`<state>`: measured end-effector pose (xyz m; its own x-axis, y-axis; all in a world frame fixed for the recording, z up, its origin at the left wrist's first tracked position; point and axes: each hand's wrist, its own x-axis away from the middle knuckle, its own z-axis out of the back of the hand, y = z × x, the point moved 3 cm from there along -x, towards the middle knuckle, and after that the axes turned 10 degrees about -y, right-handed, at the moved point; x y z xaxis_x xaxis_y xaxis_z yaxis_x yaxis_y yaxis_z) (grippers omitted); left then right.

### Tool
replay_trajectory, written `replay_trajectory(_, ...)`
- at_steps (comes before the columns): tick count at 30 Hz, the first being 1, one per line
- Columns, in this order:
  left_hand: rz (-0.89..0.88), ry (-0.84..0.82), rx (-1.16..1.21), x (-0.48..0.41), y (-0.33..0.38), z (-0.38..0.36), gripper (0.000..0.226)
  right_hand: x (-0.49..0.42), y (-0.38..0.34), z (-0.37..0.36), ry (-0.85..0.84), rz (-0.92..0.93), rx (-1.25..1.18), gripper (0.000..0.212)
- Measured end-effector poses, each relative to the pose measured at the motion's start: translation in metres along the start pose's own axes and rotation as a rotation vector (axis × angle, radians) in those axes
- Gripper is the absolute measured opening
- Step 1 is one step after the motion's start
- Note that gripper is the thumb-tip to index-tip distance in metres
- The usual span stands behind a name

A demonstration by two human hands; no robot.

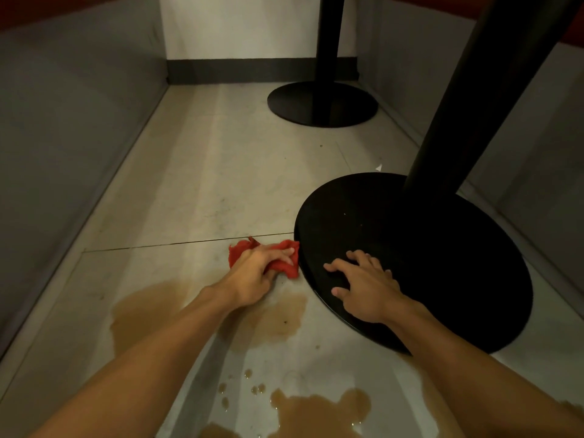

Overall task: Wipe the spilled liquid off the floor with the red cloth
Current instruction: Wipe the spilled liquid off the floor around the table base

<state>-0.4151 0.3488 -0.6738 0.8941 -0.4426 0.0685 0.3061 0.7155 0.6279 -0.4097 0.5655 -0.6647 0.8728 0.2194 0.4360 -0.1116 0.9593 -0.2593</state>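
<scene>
The red cloth point(286, 259) is crumpled into a loose wad on the pale tiled floor point(196, 184), just beside the rim of the nearer black round base point(442, 248). The left hand point(256, 273) presses on it, fingers curled around the bunched fabric. Brown spilled liquid point(151, 311) lies in two large puddles plus a few small drops nearer the camera. The right hand point(366, 289) rests flat and open on that base. Two black pedestal bases stand here; the second base point(322, 104) is farther back.
</scene>
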Motion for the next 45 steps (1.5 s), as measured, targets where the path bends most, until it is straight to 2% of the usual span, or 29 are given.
replay_trajectory(6, 0.068, 0.104, 0.098, -0.017, 0.001, 0.005, 0.033, 0.000, 0.000, 0.002, -0.025, 0.009, 0.004, 0.054)
replay_trajectory(10, 0.023, 0.130, -0.029, 0.007, 0.017, -0.012, 0.030, -0.002, 0.004, -0.001, -0.035, 0.023, 0.011, 0.055)
replay_trajectory(15, 0.025, -0.002, -0.106, 0.037, 0.038, -0.040, 0.038, -0.002, 0.008, -0.008, -0.017, 0.021, 0.039, 0.057)
replay_trajectory(19, -0.001, -0.043, -0.114, 0.048, 0.048, -0.051, 0.043, -0.002, 0.011, -0.010, -0.007, 0.022, 0.036, 0.057)
replay_trajectory(25, 0.084, 0.048, -0.039, 0.031, 0.041, -0.023, 0.049, -0.001, 0.007, -0.008, -0.006, 0.004, 0.031, 0.056)
replay_trajectory(27, 0.092, 0.056, -0.027, 0.031, 0.043, -0.025, 0.047, 0.001, 0.007, -0.008, -0.010, 0.001, 0.025, 0.056)
replay_trajectory(30, 0.028, -0.061, 0.015, 0.041, 0.047, -0.033, 0.038, 0.004, 0.006, -0.005, -0.014, 0.000, 0.019, 0.055)
replay_trajectory(33, 0.017, -0.113, 0.171, 0.051, 0.049, -0.027, 0.030, 0.004, 0.001, 0.004, -0.044, -0.014, 0.034, 0.054)
replay_trajectory(36, 0.063, 0.073, 0.395, 0.059, 0.046, -0.001, 0.030, 0.002, -0.010, 0.014, -0.047, -0.015, 0.004, 0.047)
replay_trajectory(41, 0.219, 0.636, 0.584, 0.082, -0.004, 0.058, 0.029, -0.001, -0.020, 0.004, 0.029, 0.008, 0.012, 0.053)
replay_trajectory(43, 0.280, 0.762, 0.519, 0.084, -0.025, 0.080, 0.027, -0.003, -0.018, -0.002, 0.044, -0.006, 0.036, 0.054)
replay_trajectory(45, 0.389, 0.784, 0.364, 0.081, -0.044, 0.091, 0.026, -0.005, -0.017, -0.005, 0.053, -0.013, 0.018, 0.054)
